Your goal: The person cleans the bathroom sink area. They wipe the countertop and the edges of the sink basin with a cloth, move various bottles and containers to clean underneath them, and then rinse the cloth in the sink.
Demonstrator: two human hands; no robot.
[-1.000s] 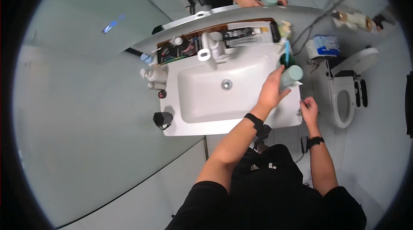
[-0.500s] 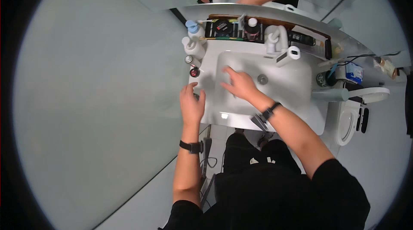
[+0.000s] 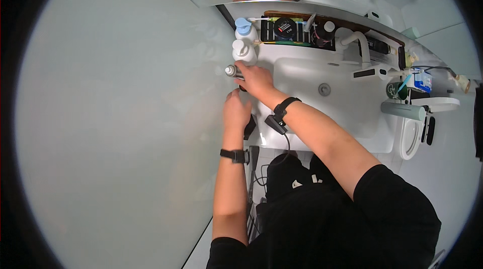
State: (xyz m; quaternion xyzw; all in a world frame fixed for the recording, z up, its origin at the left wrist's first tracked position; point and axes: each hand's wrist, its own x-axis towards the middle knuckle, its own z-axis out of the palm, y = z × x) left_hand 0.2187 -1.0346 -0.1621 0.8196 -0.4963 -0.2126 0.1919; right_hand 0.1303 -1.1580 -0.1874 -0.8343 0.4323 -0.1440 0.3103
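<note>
My right hand (image 3: pixel 256 81) has its fingers and thumb around a small silver bottle (image 3: pixel 232 71) with a pale cap, at the left edge of the white washbasin (image 3: pixel 347 123). Just under that thumb, a small dark jar (image 3: pixel 243 88) is mostly covered. Near the jar is my left hand (image 3: pixel 236 111), its thumb apart from its bent fingers and nothing visible in it. A black object (image 3: pixel 250 127) shows beside the left wrist, partly hidden. Behind the silver bottle stand a white pump bottle (image 3: pixel 244 52) and another with a blue pump top (image 3: pixel 244 26).
A dark tray (image 3: pixel 297 42) along the back holds a round black tin (image 3: pixel 285 28) and a dark bottle (image 3: pixel 322 33). The white tap (image 3: pixel 370 71) reaches over the basin. At the right are a green cup (image 3: pixel 396 91) and a pale green cylinder (image 3: pixel 402 110); a wall panel (image 3: pixel 126 118) borders the left.
My right hand has swung left from over the basin to the silver bottle and closed on it. The bottle has shifted slightly left against its neighbours. My left hand has stayed near the basin's left edge.
</note>
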